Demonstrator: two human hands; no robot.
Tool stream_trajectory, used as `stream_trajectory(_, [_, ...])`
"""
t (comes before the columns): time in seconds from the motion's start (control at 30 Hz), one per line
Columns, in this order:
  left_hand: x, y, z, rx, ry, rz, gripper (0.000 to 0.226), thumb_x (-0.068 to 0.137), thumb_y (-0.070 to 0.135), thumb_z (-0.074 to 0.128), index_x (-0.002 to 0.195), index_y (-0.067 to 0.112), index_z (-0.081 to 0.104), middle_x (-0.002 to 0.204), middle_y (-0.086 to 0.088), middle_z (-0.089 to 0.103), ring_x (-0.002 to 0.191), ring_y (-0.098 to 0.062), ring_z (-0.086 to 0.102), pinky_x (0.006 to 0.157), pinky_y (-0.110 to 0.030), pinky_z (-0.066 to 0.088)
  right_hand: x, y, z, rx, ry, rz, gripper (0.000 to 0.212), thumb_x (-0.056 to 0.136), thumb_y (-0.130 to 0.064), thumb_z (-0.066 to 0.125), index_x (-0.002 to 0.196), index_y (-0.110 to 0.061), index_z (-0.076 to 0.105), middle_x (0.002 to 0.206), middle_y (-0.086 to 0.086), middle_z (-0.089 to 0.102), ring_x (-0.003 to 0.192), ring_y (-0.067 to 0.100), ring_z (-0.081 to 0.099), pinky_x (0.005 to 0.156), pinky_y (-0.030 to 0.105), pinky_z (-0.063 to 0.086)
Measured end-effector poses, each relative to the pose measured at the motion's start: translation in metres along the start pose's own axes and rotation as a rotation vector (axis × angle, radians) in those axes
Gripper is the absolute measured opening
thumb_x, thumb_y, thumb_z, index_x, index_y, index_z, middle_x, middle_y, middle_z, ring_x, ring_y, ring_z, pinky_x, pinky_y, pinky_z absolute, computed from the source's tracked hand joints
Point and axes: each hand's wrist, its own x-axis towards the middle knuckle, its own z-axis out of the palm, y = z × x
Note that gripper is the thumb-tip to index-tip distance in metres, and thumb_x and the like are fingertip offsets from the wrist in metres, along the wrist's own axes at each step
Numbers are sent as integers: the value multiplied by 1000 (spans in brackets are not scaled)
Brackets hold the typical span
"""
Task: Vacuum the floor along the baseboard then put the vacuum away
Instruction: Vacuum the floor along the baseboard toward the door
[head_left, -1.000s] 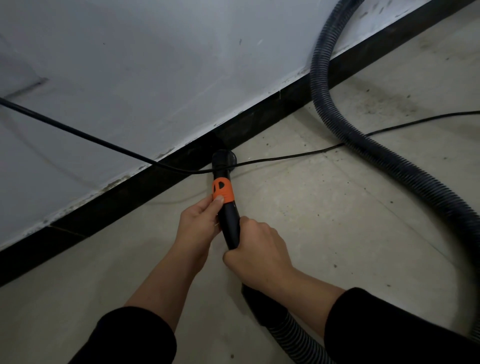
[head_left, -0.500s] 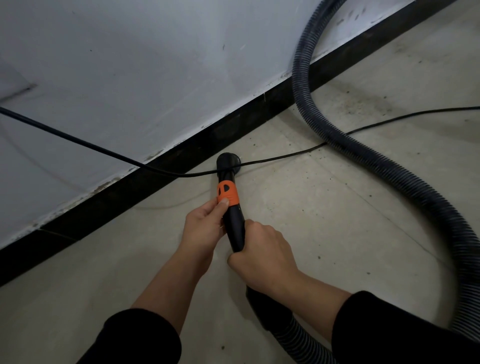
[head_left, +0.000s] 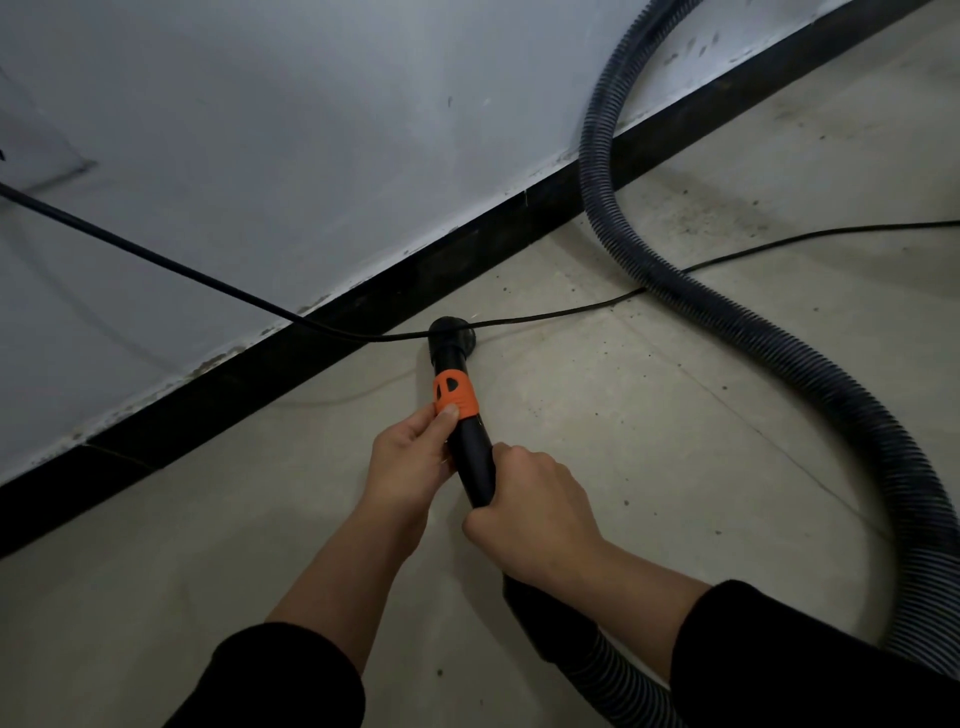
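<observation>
Two-handed grip, left hand (head_left: 415, 460) and right hand (head_left: 532, 514) curled round black orange-banded vacuum nozzle (head_left: 455, 393), steadies its tip on the grey floor (head_left: 623, 441) beside the black baseboard (head_left: 291, 361).

2 hands (head_left: 415, 457) | 1 nozzle (head_left: 450, 358) (1 band (head_left: 456, 397)) | 1 hose (head_left: 727, 322) | 1 cable (head_left: 156, 257)

I note: wand (head_left: 470, 462) smooth black plastic, slight sheen; orange collar (head_left: 455, 394) matt, rubbery-looking. Hose (head_left: 779, 343) ribbed dark plastic. Floor (head_left: 675, 441) matt, speckled, concrete-like. Wall (head_left: 260, 130) matt paint, scuffed. Baseboard (head_left: 311, 358) black, faintly glossy.
</observation>
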Motion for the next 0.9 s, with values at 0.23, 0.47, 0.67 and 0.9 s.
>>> stream_trajectory(0.23, [-11, -3, 13, -12, -45, -1, 15, 98, 16, 52, 108, 17, 64, 105, -5, 70, 99, -16, 67, 78, -22, 53, -13, 10, -7, -7, 15, 22, 18, 73, -16, 58, 79, -17, 40, 67, -3, 45, 54, 12, 41, 45, 24, 27])
stream_trajectory(0.47, [-33, -12, 25, 9, -95, 18, 15, 98, 17, 53, 92, 24, 65, 101, -4, 71, 97, -17, 69, 77, -21, 55, -37, 23, -15, -47, 8, 61, 26, 71, -17, 58, 69, -20, 32, 67, -3, 43, 53, 12, 39, 45, 25, 25])
stream_trajectory(0.67, [-49, -24, 28, 18, -125, 8, 15, 98, 17, 53, 93, 22, 66, 100, -6, 72, 93, -15, 71, 70, -17, 56, -59, 32, -11, -70, 10, 72, 26, 72, -17, 58, 69, -21, 32, 69, -3, 45, 55, 12, 40, 46, 25, 27])
stream_trajectory(0.9, [-61, -30, 25, 79, -162, -13, 20, 98, 18, 52, 112, 10, 64, 109, -10, 70, 101, -21, 68, 83, -26, 55, -76, 36, -6, -56, 38, 91, 19, 73, -20, 61, 80, -18, 43, 68, -5, 46, 57, 13, 45, 47, 24, 29])
